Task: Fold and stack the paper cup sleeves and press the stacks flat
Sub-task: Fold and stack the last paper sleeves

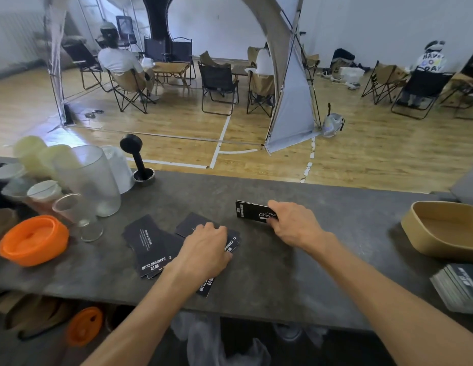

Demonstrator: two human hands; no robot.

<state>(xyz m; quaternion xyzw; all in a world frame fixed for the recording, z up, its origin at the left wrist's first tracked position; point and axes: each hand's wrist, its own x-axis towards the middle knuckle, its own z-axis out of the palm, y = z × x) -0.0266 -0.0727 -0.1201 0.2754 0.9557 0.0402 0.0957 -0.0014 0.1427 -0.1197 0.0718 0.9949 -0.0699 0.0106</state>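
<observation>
Several flat black paper cup sleeves (pixel 148 247) with white "CAMPING CLUB" print lie fanned out on the dark counter (pixel 296 273). My left hand (pixel 206 249) rests on top of this loose pile, fingers curled down over the sleeves and hiding the middle ones. My right hand (pixel 293 223) grips a small stack of black sleeves (pixel 252 211), thumb below and fingers above, held just above the counter to the right of the pile. Another stack of sleeves (pixel 459 286) lies at the counter's right edge.
An orange lid (pixel 33 240) and several clear and frosted cups (pixel 90 178) crowd the counter's left. A black tamper (pixel 136 157) stands behind them. A tan tray (pixel 446 231) sits at the right. Beyond the counter are folding chairs, seated people and a tent.
</observation>
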